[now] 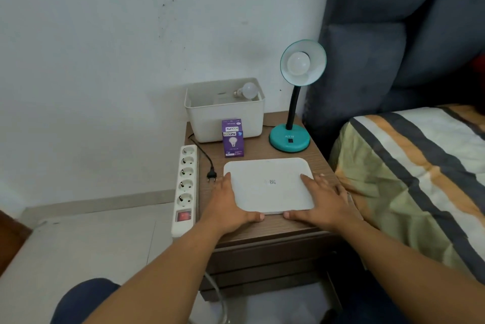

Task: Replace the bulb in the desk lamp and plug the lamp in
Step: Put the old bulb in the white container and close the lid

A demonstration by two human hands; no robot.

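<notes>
A teal desk lamp [290,137] stands at the back right of the wooden nightstand [273,229], with a white bulb [298,63] in its shade. Its black plug [211,175] lies loose on the nightstand beside a white power strip [185,187]. A purple bulb box [232,138] stands upright in front of a white bin [225,116], and a loose bulb [246,90] lies in that bin. Flat near the front edge lies a white lid [267,184]. My left hand [231,205] grips its left edge and my right hand [320,203] grips its right edge.
A bed with a striped cover [409,174] and a dark padded headboard [393,35] stands right of the nightstand. A white wall is behind. The power strip has a red switch [183,216] and several free sockets.
</notes>
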